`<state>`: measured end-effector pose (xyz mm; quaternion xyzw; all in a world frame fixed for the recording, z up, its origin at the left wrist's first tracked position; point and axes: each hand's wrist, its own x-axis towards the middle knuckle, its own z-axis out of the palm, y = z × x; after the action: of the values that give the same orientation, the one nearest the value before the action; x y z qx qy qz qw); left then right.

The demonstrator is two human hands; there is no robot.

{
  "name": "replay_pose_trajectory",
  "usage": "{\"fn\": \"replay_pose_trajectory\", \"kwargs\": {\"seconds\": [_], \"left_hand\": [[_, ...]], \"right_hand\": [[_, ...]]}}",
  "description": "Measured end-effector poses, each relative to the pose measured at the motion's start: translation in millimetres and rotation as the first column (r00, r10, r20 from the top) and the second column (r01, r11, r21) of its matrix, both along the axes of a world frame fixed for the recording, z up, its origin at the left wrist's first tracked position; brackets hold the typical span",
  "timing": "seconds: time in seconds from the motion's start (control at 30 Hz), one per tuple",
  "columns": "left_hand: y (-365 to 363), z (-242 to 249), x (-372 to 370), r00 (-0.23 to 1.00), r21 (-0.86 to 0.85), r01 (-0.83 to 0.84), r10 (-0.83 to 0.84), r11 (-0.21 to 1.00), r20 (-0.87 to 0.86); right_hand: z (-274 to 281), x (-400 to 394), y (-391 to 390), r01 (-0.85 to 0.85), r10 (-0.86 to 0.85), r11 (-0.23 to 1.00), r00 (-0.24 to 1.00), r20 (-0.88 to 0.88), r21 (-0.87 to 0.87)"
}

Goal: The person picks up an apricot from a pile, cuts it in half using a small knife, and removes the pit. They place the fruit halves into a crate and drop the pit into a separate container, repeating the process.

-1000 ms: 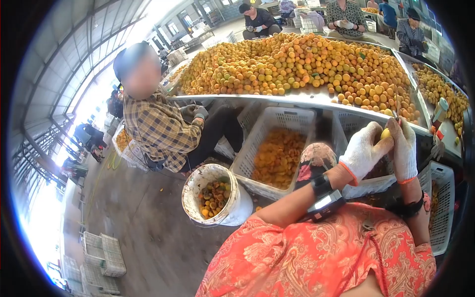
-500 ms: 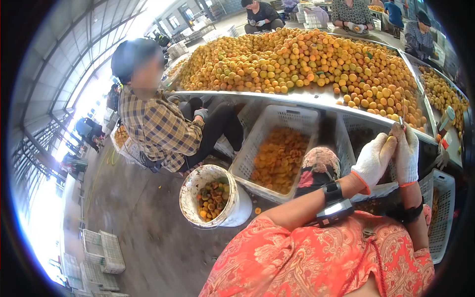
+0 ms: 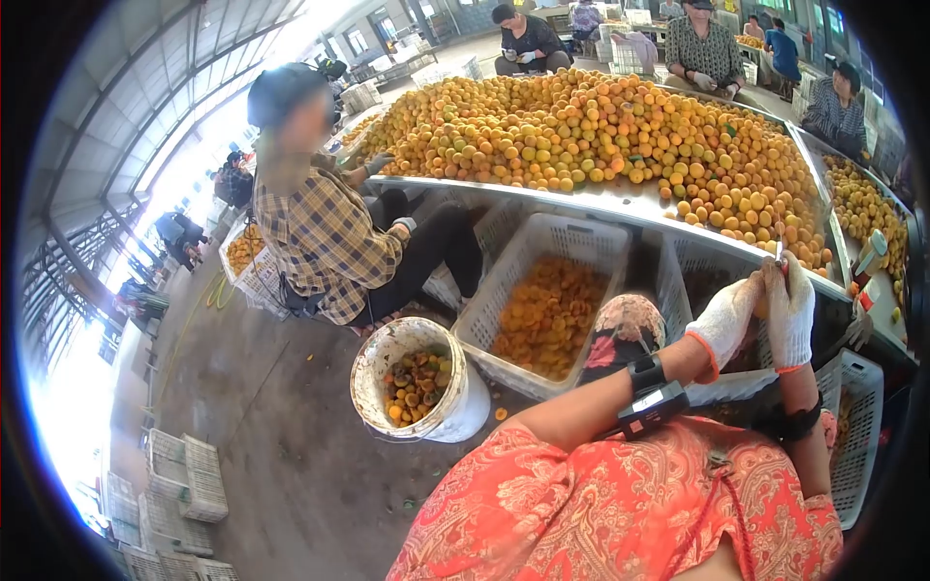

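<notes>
My left hand [image 3: 727,324], in a white knit glove with an orange cuff, is closed and pressed against my right hand [image 3: 790,315]. Also gloved, my right hand is closed around a small knife [image 3: 779,250], its thin blade pointing up past the fingertips. Whatever my left fingers hold is hidden between the gloves. Both hands are just in front of the near edge of a metal-rimmed table [image 3: 639,205] heaped with apricots [image 3: 581,126]. Below my hands a crate [image 3: 675,281] stands partly covered by them.
A white crate [image 3: 605,232] of apricot pieces [image 3: 547,324] stands left of my knee. Nearby is a white bucket [image 3: 465,402] of dark, discoloured fruit. A co-worker in a checked shirt [image 3: 320,232] sits at left. Another crate [image 3: 857,426] is at right; more people sit beyond the table.
My view has tilted slightly, so the table and bucket sit differently in it. My hands remain together. The checked-shirt co-worker has stretched a gloved hand to the apricot heap.
</notes>
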<state>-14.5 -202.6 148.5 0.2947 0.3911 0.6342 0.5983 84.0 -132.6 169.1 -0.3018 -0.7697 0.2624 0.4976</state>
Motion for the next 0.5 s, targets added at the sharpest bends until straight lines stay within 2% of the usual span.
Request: {"fn": "replay_pose_trajectory", "kwargs": {"seconds": [0.23, 0.33, 0.5], "left_hand": [[-5, 2, 11, 0.997, -0.02, 0.069, -0.069, 0.997, -0.027], [-8, 5, 18, 0.997, 0.021, 0.036, -0.034, 0.999, -0.066], [-15, 16, 34, 0.997, -0.019, -0.047, 0.048, 0.999, 0.052]], "right_hand": [[11, 20, -13, -0.03, 0.029, 0.999, 1.0, -0.01, -0.037], [13, 25, -20, 0.0, 0.0, 0.999, 1.0, 0.004, 0.037], [14, 30, -25, 0.04, -0.039, 0.997, 0.999, -0.007, 0.067]]}}
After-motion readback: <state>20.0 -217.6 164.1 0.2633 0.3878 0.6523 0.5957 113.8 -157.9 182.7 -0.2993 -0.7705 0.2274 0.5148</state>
